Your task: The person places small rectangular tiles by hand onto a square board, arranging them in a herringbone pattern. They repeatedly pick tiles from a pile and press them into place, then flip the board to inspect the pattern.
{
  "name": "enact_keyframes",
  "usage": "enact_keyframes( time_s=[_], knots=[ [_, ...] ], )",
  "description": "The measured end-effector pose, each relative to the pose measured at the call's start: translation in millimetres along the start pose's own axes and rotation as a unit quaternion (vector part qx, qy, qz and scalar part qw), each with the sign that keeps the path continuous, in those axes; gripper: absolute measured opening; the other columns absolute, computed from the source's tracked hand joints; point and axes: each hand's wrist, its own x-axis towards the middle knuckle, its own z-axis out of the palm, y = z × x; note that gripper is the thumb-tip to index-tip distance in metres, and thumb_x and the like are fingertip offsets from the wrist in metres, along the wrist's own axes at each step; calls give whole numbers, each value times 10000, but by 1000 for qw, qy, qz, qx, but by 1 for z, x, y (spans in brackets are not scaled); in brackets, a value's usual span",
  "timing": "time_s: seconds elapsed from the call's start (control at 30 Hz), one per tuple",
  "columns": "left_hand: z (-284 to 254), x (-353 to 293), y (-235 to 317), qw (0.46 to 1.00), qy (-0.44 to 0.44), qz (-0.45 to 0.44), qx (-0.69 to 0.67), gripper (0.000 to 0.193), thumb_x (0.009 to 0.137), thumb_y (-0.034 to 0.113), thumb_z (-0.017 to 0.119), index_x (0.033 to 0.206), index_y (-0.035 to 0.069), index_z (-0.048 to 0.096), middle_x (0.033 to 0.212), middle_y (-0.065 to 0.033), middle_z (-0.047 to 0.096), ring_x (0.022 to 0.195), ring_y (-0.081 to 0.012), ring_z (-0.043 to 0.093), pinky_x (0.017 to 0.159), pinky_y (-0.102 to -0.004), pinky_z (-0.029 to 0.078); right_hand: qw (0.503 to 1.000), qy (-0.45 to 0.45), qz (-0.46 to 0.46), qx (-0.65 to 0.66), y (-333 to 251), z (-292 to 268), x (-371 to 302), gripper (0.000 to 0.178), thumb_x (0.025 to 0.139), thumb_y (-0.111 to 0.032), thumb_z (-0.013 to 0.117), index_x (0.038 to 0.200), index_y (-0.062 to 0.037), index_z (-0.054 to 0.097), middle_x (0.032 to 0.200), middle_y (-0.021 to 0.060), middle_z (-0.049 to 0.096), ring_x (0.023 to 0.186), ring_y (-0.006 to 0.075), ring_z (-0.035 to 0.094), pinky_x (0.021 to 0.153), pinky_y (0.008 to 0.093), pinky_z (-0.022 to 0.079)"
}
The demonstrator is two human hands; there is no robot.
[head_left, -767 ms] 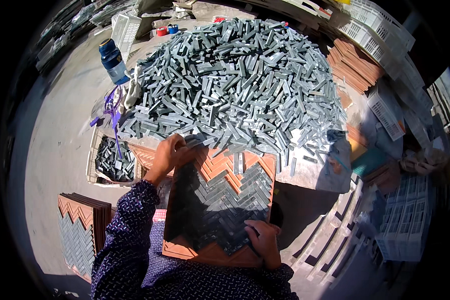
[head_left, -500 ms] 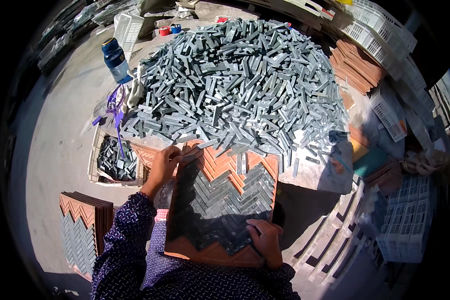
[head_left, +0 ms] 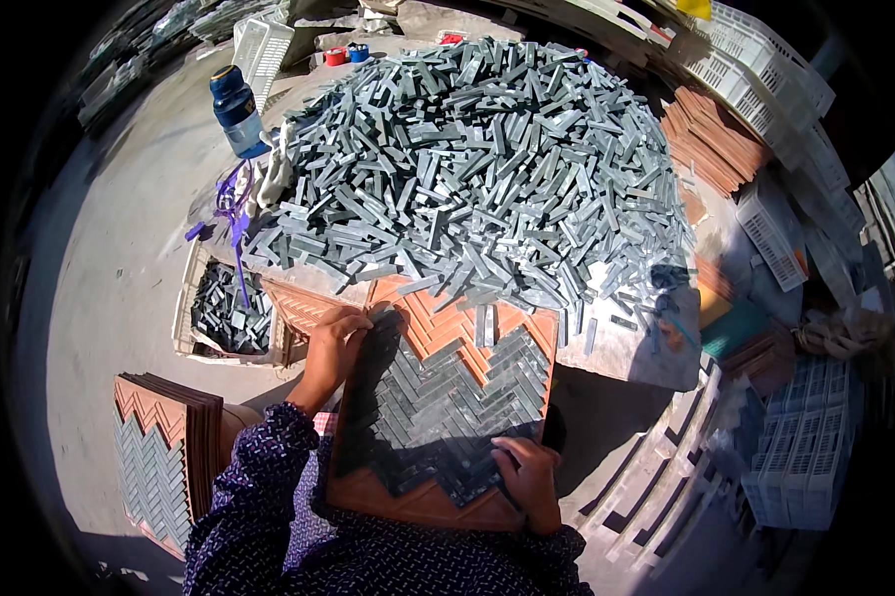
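Note:
An orange-brown herringbone template tray rests over my lap, its far end against the stone-covered table. Dark grey stone strips fill most of its grooves in a zigzag; orange grooves show at the far side. My left hand is closed at the tray's far left corner, its fingertips pinched at the end of a grey stone strip in the pattern. With its thumb on top, my right hand grips the tray's near right edge. Two loose strips lie across the bare grooves.
A big heap of grey stone strips covers the table beyond. To the left are a crate of dark pieces, a blue bottle and stacked trays. White crates and a pallet stand right.
My left hand has moved slightly down and toward me, and the strip it held slanting above the far left corner now lies in the pattern. My right hand stays on the tray.

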Motion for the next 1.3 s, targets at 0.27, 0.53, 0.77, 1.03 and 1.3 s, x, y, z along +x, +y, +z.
enact_keyframes(
  time_s=[0.27,0.53,0.77,1.03,1.3],
  knots=[
    [8,5,4,998,22,-61,-10,113,741,-41,637,837,14,660,830,-125,638,793,-295,633,713,-342,501,1000,11,-16,6,-1,-1,0,163,815,-61,659,968,-6,647,871,170,652,803,321,646,694,356,503],
    [-2,17,4,998,-28,-44,-22,160,781,-7,613,932,29,650,941,-143,641,842,-306,639,749,-355,503,1000,7,-13,11,-4,3,2,153,805,-53,667,949,0,654,887,166,666,819,314,658,717,354,511],
    [3,-37,21,980,-44,-28,192,766,871,288,601,1429,-60,210,1478,-235,266,1394,-381,210,1116,-484,206,1000,5,8,-7,-1,-1,1,143,817,-54,653,951,-6,660,884,165,666,825,317,657,721,350,509],
    [13,-49,40,962,-140,-78,222,812,851,407,600,1433,-32,241,1497,-218,233,1403,-365,191,1117,-508,171,1000,-16,5,-24,-5,4,3,144,825,-68,649,960,-18,666,859,162,662,793,320,650,693,358,501],
    [16,-46,37,973,-104,-73,191,888,818,488,598,1434,-37,233,1509,-215,205,1395,-361,209,1111,-514,191,999,-42,-20,9,-28,-1,21,152,805,-35,663,953,-3,657,877,172,661,808,318,653,705,349,505]
  ],
)
